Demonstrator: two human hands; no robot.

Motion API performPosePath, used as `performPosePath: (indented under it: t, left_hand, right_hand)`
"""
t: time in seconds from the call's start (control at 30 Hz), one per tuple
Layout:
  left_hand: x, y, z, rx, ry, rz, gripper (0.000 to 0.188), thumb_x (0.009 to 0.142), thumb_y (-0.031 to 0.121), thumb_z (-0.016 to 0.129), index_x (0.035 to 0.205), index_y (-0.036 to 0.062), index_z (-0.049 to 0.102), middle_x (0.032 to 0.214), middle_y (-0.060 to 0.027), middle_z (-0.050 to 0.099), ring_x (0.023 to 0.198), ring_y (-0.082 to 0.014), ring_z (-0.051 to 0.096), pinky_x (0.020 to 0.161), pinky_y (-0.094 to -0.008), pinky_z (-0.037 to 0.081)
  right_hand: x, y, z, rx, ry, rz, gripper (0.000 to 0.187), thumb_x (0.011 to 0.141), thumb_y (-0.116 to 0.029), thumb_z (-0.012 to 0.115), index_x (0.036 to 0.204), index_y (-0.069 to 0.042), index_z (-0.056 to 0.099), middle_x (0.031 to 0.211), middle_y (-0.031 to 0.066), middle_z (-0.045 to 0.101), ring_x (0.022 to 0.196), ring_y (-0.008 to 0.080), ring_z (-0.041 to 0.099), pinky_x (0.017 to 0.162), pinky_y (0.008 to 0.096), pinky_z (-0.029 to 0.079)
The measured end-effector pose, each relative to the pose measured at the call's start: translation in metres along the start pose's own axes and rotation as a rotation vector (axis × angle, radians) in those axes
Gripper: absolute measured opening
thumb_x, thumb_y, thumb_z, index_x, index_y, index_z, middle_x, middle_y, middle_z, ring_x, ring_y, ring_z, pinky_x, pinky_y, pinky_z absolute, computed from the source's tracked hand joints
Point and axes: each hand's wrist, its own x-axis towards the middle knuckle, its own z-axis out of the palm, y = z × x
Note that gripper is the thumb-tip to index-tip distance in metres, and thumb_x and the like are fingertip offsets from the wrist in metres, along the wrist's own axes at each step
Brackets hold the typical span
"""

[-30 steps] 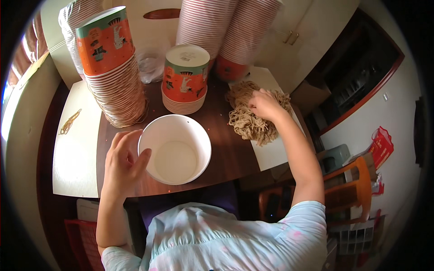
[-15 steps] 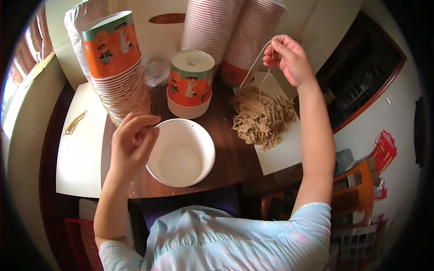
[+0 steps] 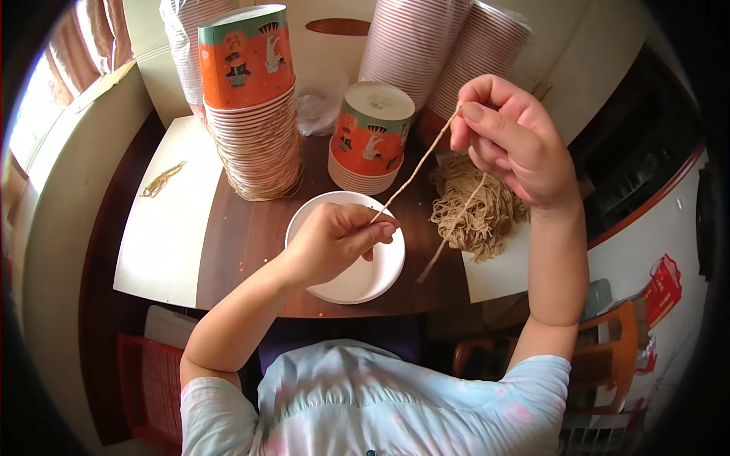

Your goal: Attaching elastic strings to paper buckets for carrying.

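A tan length of twine (image 3: pixel 420 166) runs taut and slanting between my two hands. My left hand (image 3: pixel 334 239), closed, pinches its lower end above the white paper bucket (image 3: pixel 388 266), which stands with its mouth up near the table's front edge. Higher and to the right, my right hand (image 3: pixel 517 140) pinches the upper part between thumb and forefinger. A loose tail of twine hangs below the right hand, beside a tangled heap of tan twine (image 3: pixel 479 220). The left hand hides part of the bucket's mouth.
A tall stack of orange printed paper buckets (image 3: pixel 247 72), wound with twine, stands left. A shorter upside-down stack (image 3: pixel 369 144) is behind the white bucket. Plastic-wrapped stacks (image 3: pixel 414 45) rise at the back. Short twine pieces (image 3: pixel 163 179) lie on the pale left panel.
My left hand has moved right, over the bucket, and now pinches the twine. My right hand has come lower and nearer, with the twine drawn away from the heap. The view has shifted.
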Motion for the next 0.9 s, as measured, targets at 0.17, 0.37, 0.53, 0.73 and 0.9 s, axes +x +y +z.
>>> performPosePath:
  t: [0.17, 0.37, 0.53, 0.73, 0.9]
  left_hand:
    - [-0.021, 0.016, -0.014, 0.108, -0.024, -0.137, 0.023, 0.095, 0.020, 0.059, 0.091, -0.0008, 0.069, 0.071, -0.0003, 0.063, 0.062, -0.0069, 0.056, 0.057, -0.0243, 0.048]
    - [-0.017, 0.026, -0.027, 0.369, -0.116, -0.233, 0.024, 0.094, 0.021, 0.058, 0.099, 0.0007, 0.070, 0.069, -0.0023, 0.064, 0.058, -0.0072, 0.057, 0.054, -0.0244, 0.047]
    - [-0.016, 0.022, -0.031, 0.428, -0.169, -0.280, 0.022, 0.093, 0.019, 0.058, 0.091, -0.0007, 0.069, 0.068, -0.0029, 0.064, 0.057, -0.0080, 0.057, 0.055, -0.0246, 0.047]
    - [-0.025, 0.024, -0.038, 0.362, -0.143, -0.283, 0.022, 0.091, 0.016, 0.061, 0.083, -0.0030, 0.068, 0.067, -0.0021, 0.064, 0.058, -0.0077, 0.059, 0.056, -0.0241, 0.049]
    - [-0.033, 0.022, -0.042, 0.299, -0.093, -0.280, 0.019, 0.089, 0.014, 0.064, 0.088, -0.0043, 0.068, 0.068, -0.0044, 0.064, 0.061, -0.0086, 0.060, 0.058, -0.0243, 0.050]
  right_hand:
    - [-0.007, 0.021, -0.016, -0.236, -0.013, 0.070, 0.010, 0.091, -0.013, 0.057, 0.091, -0.004, 0.058, 0.075, 0.0016, 0.060, 0.060, 0.0024, 0.049, 0.053, 0.0188, 0.039]
    - [-0.014, 0.077, 0.005, -0.814, -0.037, -0.021, 0.047, 0.081, -0.013, 0.066, 0.122, 0.002, 0.050, 0.120, 0.0146, 0.056, 0.114, 0.0203, 0.052, 0.097, 0.0335, 0.041]
    - [-0.016, 0.123, 0.056, -0.040, -0.320, 0.067, 0.078, 0.083, -0.016, 0.071, 0.143, 0.000, 0.025, 0.133, 0.0211, 0.046, 0.124, 0.0254, 0.046, 0.104, 0.0365, 0.037]
    - [-0.011, 0.117, 0.078, -0.067, -0.334, 0.263, 0.036, 0.090, -0.015, 0.065, 0.120, 0.000, 0.055, 0.091, 0.0042, 0.067, 0.085, 0.0110, 0.060, 0.078, 0.0267, 0.048]
    - [-0.017, 0.110, 0.085, -0.225, -0.175, 0.162, 0.015, 0.087, -0.008, 0.067, 0.098, 0.001, 0.066, 0.081, 0.0041, 0.067, 0.073, 0.0079, 0.060, 0.069, 0.0245, 0.050]
